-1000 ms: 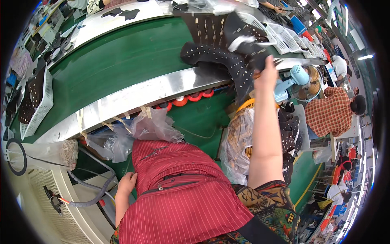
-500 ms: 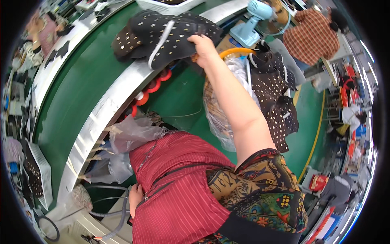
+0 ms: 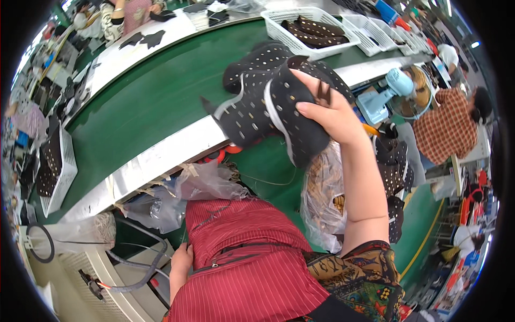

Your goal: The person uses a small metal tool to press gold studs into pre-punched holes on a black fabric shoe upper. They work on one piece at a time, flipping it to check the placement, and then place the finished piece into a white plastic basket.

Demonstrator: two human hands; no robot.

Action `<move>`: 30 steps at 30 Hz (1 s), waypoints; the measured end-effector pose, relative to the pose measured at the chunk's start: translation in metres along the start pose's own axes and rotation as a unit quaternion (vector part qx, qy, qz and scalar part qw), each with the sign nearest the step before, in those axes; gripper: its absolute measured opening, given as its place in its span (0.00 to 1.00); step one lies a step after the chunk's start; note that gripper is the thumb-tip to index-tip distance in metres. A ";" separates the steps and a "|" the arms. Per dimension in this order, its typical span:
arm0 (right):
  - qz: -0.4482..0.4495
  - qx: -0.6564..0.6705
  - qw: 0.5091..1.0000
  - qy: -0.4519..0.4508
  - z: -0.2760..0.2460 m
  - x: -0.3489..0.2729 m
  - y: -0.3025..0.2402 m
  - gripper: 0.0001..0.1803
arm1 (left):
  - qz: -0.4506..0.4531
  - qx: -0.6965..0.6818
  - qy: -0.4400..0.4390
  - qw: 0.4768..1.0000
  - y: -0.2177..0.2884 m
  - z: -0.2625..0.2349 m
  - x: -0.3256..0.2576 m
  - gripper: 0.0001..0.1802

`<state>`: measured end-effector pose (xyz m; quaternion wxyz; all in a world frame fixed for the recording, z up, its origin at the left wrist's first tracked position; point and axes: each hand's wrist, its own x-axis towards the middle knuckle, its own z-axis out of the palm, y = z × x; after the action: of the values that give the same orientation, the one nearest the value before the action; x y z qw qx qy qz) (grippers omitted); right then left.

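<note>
My right hand (image 3: 333, 115) is closed on a bundle of black spotted fabric pieces (image 3: 260, 102), thumb on the near side. Pale dots cover the pieces, and white strips curve along their edges. The bundle is lifted over the metal edge of the green conveyor belt (image 3: 161, 96), and part of it is motion-blurred. Low at the left, my left hand (image 3: 181, 261) is beside my red striped apron (image 3: 252, 268). Its fingers are partly hidden, so I cannot tell whether it grips anything.
White baskets (image 3: 316, 51) with spotted pieces stand along the belt's far side. Right of my forearm, more spotted pieces (image 3: 394, 161) hang beside a plastic-lined basket (image 3: 322, 198). A blue fan (image 3: 399, 83) and a person in a checked shirt (image 3: 445, 126) are farther right. Cables (image 3: 153, 263) run at lower left.
My right hand has drawn the fabric bundle nearer to me, its lower end now hanging past the belt's edge. The view has swung left, bringing in more baskets. My left hand stays by the apron.
</note>
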<state>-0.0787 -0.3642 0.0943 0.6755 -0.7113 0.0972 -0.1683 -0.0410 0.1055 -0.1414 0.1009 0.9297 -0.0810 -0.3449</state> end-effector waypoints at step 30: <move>-0.078 -0.272 0.900 0.333 -0.106 0.013 0.128 0.26 | 0.024 0.049 -0.017 0.998 0.001 -0.001 0.015 0.22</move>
<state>-0.0940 -0.4761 -0.0282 0.3690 -0.7749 0.3029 -0.4143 -0.0289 0.1015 -0.1498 0.0622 0.9255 -0.1219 -0.3532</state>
